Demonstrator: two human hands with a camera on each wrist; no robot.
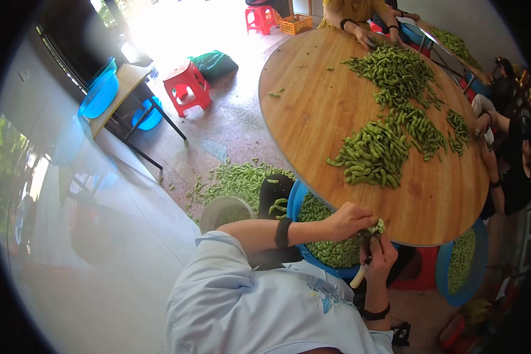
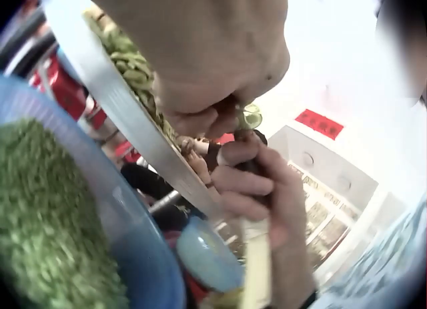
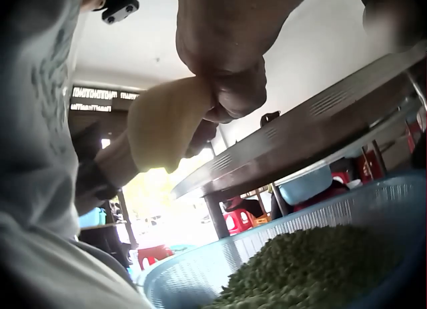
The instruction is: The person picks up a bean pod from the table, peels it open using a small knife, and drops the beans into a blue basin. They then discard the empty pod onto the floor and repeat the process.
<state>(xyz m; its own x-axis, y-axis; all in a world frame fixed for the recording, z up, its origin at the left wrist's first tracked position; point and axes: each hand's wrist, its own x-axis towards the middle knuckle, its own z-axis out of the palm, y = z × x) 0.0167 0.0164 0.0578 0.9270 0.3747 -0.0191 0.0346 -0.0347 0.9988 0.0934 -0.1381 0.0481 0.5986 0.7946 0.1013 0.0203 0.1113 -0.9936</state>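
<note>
My left hand (image 1: 349, 222) pinches a pale green soybean pod (image 1: 379, 226) between thumb and fingers, just past the table edge. Close beside it, my right hand (image 1: 382, 255) grips a tool by its pale handle (image 1: 356, 277); a dark part lies by the fingers, and the working end is hidden. In the left wrist view the right hand's fingers curl round the pale handle (image 2: 256, 265), right up by the pod (image 2: 251, 116). The handle (image 3: 167, 122) also shows large in the right wrist view. Under both hands stands a blue basket (image 1: 301, 192) of shelled green beans (image 1: 330, 252).
Heaps of green pods (image 1: 374, 154) lie on the round wooden table (image 1: 312, 112). Another person's hands (image 1: 366, 38) work at its far side. A pale bucket (image 1: 209, 215) and scattered empty-looking pods (image 1: 242, 177) are on the floor at left. A red stool (image 1: 187, 85) stands beyond.
</note>
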